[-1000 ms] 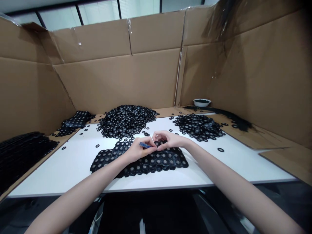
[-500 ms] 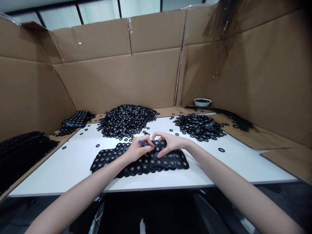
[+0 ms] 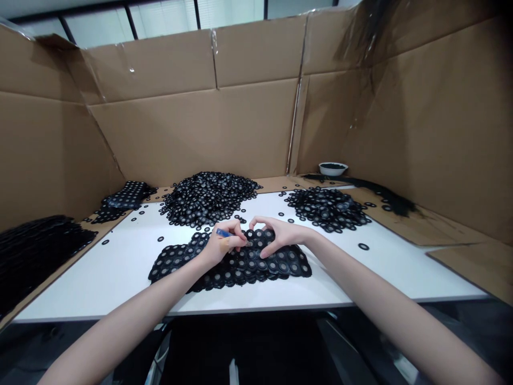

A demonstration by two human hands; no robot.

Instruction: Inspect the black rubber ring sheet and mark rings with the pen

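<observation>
The left hand (image 3: 222,247) grips a thin blue tool (image 3: 223,233), tip pointing right at the black perforated rubber sheet (image 3: 256,264); the right hand (image 3: 278,235) presses it, fingers spread.

Bare white table (image 3: 120,278) lies open left of the perforated black sheet (image 3: 176,259) and along the near edge in front of it. Right of the sheet, open tabletop runs out to 1 stray ring (image 3: 363,246). Behind, 2 heaps block the way: the large ring pile (image 3: 208,197) and the smaller ring pile (image 3: 326,207), with a narrow gap between them. Cardboard walls (image 3: 192,133) close off 3 sides, and black stacks (image 3: 36,246) crowd the left edge
</observation>
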